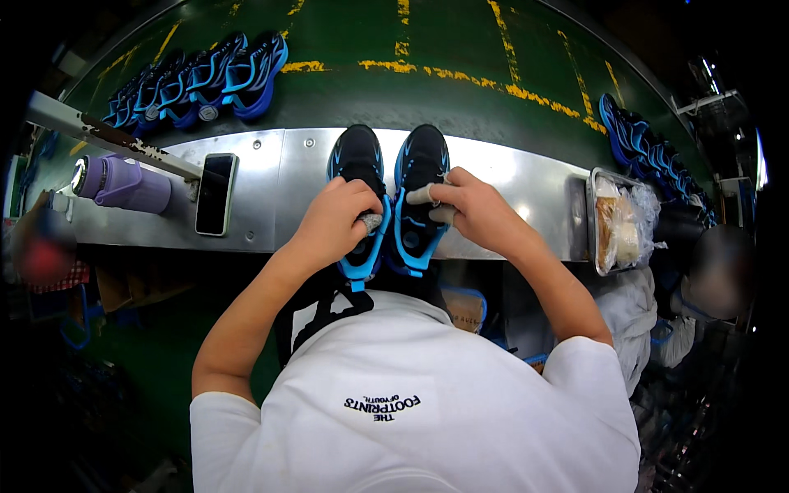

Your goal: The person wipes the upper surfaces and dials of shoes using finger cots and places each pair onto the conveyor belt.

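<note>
Two black sneakers with bright blue trim stand side by side on the metal ledge, toes pointing away from me. My left hand (349, 207) lies over the left sneaker (358, 152), its fingers curled at the tongue and collar; a grey cover wraps one fingertip. Across the laces of the right sneaker (425, 156) reaches my right hand (467, 204), with pale covers on its fingers, which bend onto the upper. What the fingertips pinch is partly hidden under both hands. The blue heel collars face my body.
The metal ledge (526, 177) carries a phone (216, 195) and a purple bottle (136, 182) at left. At right sits a metal tray (598, 222) with plastic-wrapped items. Rows of similar sneakers (251, 78) (641, 148) stand on the green surface (460, 49) beyond. People sit at both sides.
</note>
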Tool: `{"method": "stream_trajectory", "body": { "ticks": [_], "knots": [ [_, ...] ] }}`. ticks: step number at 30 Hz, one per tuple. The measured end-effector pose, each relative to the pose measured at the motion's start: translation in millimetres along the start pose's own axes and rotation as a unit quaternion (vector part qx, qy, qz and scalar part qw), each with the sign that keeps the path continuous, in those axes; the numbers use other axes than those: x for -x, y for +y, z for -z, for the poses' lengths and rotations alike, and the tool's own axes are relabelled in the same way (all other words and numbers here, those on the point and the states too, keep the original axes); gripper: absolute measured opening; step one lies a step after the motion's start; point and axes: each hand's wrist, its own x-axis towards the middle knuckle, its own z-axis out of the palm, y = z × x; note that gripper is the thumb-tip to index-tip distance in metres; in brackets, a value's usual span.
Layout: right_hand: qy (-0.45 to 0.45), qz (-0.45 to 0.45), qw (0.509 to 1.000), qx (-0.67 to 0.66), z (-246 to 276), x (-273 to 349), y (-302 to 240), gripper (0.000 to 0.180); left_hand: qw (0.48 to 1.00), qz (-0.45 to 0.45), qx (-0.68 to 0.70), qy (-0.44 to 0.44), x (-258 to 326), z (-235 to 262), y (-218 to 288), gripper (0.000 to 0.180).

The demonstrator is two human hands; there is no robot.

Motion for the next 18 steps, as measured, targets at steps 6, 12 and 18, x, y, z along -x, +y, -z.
{"method": "stream_trajectory", "body": {
  "ticks": [6,12,18],
  "knots": [
    [-0.043,-0.033,0.995,-0.089,12.1,4.5,-7.2,0.034,0.996,0.05,-0.042,0.064,0.7,-12.2,19.4,0.024],
    [0.088,-0.035,0.993,-0.072,-7.5,11.4,-4.6,0.027,0.987,0.082,0.135,0.007,3.3,8.3,12.4,0.043],
    [0.002,0.0,0.992,-0.123,4.7,8.6,3.4,0.032,0.985,0.142,0.086,0.042,1.7,4.6,19.6,0.047]
  ]
}}
